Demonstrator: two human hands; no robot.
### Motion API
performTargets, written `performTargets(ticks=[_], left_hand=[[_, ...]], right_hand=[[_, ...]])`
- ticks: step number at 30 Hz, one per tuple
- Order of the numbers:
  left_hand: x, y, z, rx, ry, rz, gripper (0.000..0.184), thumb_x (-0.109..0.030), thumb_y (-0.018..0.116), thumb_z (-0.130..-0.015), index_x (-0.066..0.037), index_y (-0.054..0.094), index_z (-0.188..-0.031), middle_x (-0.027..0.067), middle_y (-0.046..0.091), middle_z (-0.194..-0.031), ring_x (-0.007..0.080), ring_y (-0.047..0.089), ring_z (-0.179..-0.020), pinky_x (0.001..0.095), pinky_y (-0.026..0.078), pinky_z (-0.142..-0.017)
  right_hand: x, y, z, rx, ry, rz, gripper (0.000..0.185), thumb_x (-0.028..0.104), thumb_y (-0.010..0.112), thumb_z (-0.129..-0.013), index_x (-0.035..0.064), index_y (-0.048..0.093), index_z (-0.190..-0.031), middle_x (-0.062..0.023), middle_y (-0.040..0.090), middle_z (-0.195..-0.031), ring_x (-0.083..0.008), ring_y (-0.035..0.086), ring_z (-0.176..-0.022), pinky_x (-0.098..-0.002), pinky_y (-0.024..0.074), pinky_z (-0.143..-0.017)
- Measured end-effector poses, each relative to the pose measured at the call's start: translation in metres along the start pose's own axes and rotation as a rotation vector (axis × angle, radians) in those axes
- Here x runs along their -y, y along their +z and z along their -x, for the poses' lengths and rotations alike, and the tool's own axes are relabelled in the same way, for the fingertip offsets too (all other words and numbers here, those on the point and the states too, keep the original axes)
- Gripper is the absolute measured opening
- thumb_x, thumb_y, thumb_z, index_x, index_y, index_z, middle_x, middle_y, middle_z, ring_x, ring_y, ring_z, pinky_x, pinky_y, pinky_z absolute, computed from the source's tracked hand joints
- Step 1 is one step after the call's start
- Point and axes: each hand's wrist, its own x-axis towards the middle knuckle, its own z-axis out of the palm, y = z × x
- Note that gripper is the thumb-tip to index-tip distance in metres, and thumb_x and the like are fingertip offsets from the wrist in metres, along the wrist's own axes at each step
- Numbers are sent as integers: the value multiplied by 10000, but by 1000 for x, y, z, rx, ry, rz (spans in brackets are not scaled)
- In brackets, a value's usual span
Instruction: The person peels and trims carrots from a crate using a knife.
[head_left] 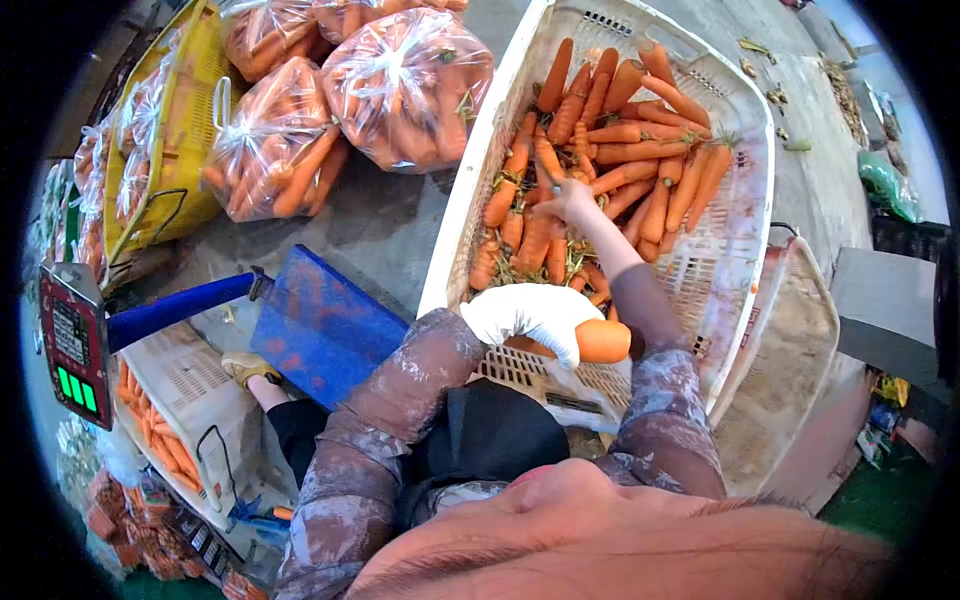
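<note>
My left hand (530,318), in a white glove, is closed round a thick carrot (603,342) above the near end of a white plastic crate (745,250). The carrot's blunt end sticks out to the right of the glove. My bare right hand (570,203) reaches into the crate, its fingers bent round a carrot (547,158) in the pile; the fingertips are partly hidden. Loose carrots (640,150) fill much of the crate, some with green stem bits, pointing various ways.
Clear bags of carrots (410,90) stand at the upper left beside a yellow crate (180,120). A scale with a blue platform (320,320) and lit display (75,345) is at left. Another white crate (190,370) holds carrots. A stained crate (785,340) lies right.
</note>
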Motion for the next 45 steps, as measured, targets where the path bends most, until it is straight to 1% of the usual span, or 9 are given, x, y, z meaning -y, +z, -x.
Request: performTargets(ticks=[8, 12, 18, 22, 30, 34, 36, 42, 45], left_hand=[[-33, -18, -7, -753, 204, 1227, 428, -314, 663, -666, -22, 553, -958, 133, 596, -929, 239, 600, -813, 342, 506, -750], [-2, -28, -16, -742, 308, 1369, 632, -471, 588, -678, 7, 515, -1086, 197, 580, -1005, 334, 582, -911, 440, 493, -836], [3, -22, -12, -629, 392, 1358, 613, -508, 591, -656, -43, 554, -1053, 262, 536, -1106, 406, 559, -955, 500, 467, -879], [-11, -30, -12, -672, 544, 1376, 609, -480, 600, -633, -48, 541, -1058, 252, 536, -1111, 397, 544, -993, 483, 462, -896], [-5, -29, -8, -734, 444, 1250, 507, -448, 586, -640, -68, 540, -974, 168, 568, -1004, 304, 572, -906, 409, 482, -844], [-34, -15, 13, -947, 450, 318, 516, -141, 745, -558, -84, 579, -1042, 131, 508, -1075, 284, 556, -934, 367, 450, -858], [-56, -11, 31, -1062, 380, -867, 405, -142, 788, -520, -108, 639, -895, 152, 466, -1093, 336, 519, -994, 409, 423, -870], [-60, 56, 93, -1171, 356, -858, 451, -151, 812, -505, -102, 620, -910, 168, 446, -1133, 355, 468, -1042, 425, 380, -887], [-21, 95, 159, -1319, 532, -37, 617, -295, 725, -664, -88, 465, -1183, 142, 427, -1262, 308, 425, -1160, 433, 312, -998]], right_hand=[[15, -42, 151, -702, -424, -723, 315, 11, 748, -629, 14, 566, -886, -34, 575, -887, -108, 519, -834, -239, 410, -785], [31, -28, 202, -1048, -903, -157, 320, -23, 724, -571, 73, 563, -830, -72, 560, -856, -215, 536, -817, -314, 437, -737], [29, 12, 223, -475, -851, -225, 358, -56, 659, -554, 56, 636, -893, -102, 590, -973, -253, 579, -906, -327, 478, -784], [23, -27, 218, -851, -578, -275, 320, 6, 679, -661, 18, 601, -971, -46, 571, -927, -114, 527, -697, -240, 445, -646], [-19, -34, 201, -150, -6, -1610, 390, 75, 546, -838, -18, 445, -1204, -5, 504, -702, -61, 429, -552, -223, 388, -505], [0, -14, 195, -894, -413, 102, 454, 138, 646, -756, 54, 456, -1159, -126, 617, -730, -300, 602, -580, -393, 468, -547], [-7, -21, 191, -663, -135, 167, 448, 154, 670, -716, 80, 483, -1116, -181, 635, -785, -362, 621, -766, -455, 478, -676], [-41, -29, 185, -229, -175, 476, 365, 150, 624, -725, 145, 565, -1085, -183, 642, -873, -343, 623, -836, -444, 491, -733], [-52, -22, 172, -180, -98, 501, 339, 143, 593, -731, 157, 612, -1069, -173, 650, -923, -322, 632, -865, -425, 505, -752]])
